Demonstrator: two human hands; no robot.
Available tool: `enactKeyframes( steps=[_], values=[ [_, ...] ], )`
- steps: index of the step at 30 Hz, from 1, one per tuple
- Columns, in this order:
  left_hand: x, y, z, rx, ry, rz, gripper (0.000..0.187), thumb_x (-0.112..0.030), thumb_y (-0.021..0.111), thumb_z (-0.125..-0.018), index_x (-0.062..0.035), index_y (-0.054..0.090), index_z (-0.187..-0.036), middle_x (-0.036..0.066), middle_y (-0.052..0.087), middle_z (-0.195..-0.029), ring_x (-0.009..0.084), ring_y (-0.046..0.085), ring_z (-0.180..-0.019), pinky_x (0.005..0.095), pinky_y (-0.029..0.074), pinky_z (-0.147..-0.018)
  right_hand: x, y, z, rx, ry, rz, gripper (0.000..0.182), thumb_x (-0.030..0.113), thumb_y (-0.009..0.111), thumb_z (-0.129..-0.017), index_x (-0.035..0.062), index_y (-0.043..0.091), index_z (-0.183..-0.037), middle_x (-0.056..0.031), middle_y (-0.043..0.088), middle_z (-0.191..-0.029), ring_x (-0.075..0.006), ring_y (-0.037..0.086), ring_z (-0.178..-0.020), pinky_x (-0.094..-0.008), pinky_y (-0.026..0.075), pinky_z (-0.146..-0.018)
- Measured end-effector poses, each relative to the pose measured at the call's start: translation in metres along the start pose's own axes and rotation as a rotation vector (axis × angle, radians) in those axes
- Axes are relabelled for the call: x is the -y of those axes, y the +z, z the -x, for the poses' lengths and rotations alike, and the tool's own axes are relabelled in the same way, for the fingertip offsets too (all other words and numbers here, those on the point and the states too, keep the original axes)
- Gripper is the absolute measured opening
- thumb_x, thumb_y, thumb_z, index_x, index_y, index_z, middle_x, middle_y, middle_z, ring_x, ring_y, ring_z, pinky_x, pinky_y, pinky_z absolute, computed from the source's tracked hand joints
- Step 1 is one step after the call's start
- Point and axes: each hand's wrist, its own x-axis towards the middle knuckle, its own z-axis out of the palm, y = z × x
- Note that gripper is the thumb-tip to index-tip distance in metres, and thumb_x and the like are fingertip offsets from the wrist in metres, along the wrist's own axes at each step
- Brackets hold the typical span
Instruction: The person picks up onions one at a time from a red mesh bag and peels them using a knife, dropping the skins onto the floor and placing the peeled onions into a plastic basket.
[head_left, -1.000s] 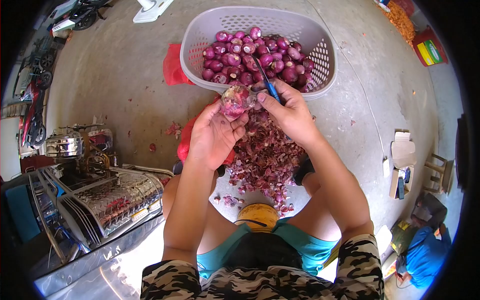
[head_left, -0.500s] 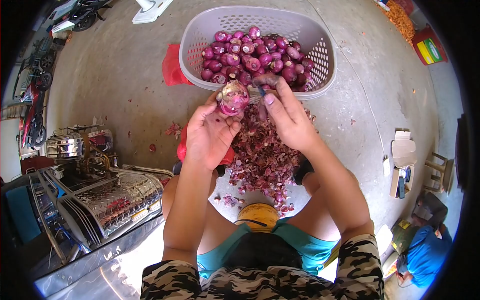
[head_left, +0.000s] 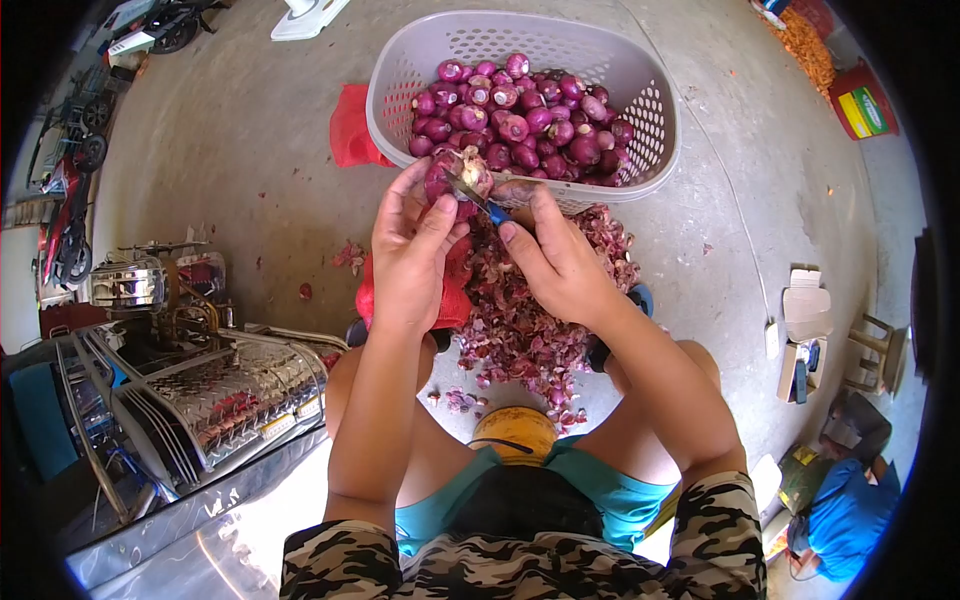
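My left hand (head_left: 415,240) is closed around a red onion (head_left: 440,178) with a pale, rough end, just in front of the basket. In my right hand (head_left: 555,250) is a small knife (head_left: 497,213) with a blue handle; its blade lies against the onion. Beyond both hands, a grey perforated basket (head_left: 655,170) holds several red onions (head_left: 540,118). Below my hands a heap of onion skins (head_left: 530,330) covers the floor between my feet. A red mesh bag (head_left: 455,298) lies beside the heap, partly behind my left hand.
A yellow container (head_left: 515,428) is between my knees. Chromed metal parts (head_left: 235,385) stand at the left. Red cloth (head_left: 352,130) lies by the basket. At the right are an open cardboard box (head_left: 805,310), a stool (head_left: 872,350) and a person in blue (head_left: 845,510).
The knife blade has come against the onion, and its blue handle shows more clearly. My left hand has turned, with its fingers and thumb closer around the onion.
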Motion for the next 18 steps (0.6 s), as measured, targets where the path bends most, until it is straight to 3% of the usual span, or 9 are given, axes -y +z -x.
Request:
enactKeyframes(
  steps=[5, 11, 18],
  values=[
    [0.000, 0.003, 0.002, 0.009, 0.024, -0.117, 0.036, -0.016, 0.054, -0.093, -0.0060, 0.047, -0.126, 0.005, 0.056, -0.117, 0.0125, 0.055, -0.101, 0.0292, 0.046, -0.082, 0.002, -0.001, 0.000, 0.025, -0.014, -0.038, 0.033, 0.023, 0.049, -0.093, -0.0025, 0.037, -0.109, -0.0229, 0.059, -0.085, -0.0425, 0.058, -0.078, -0.0455, 0.045, -0.066],
    [-0.001, -0.006, -0.001, 0.062, -0.116, 0.124, 0.037, -0.031, 0.047, -0.096, -0.0086, 0.049, -0.126, 0.004, 0.058, -0.115, 0.0132, 0.056, -0.098, 0.0284, 0.047, -0.080, 0.001, -0.011, -0.003, -0.078, -0.120, -0.070, 0.031, 0.021, 0.049, -0.093, -0.0012, 0.039, -0.112, -0.0220, 0.061, -0.091, -0.0409, 0.059, -0.083, -0.0423, 0.046, -0.071],
    [-0.001, -0.012, -0.003, 0.174, -0.194, 0.331, 0.038, -0.028, 0.046, -0.097, -0.0071, 0.047, -0.129, 0.004, 0.059, -0.114, 0.0135, 0.058, -0.099, 0.0286, 0.049, -0.079, 0.002, -0.014, -0.005, -0.055, -0.151, -0.062, 0.029, 0.020, 0.048, -0.094, 0.0014, 0.041, -0.115, -0.0211, 0.060, -0.095, -0.0380, 0.060, -0.087, -0.0403, 0.046, -0.075]
  ],
)
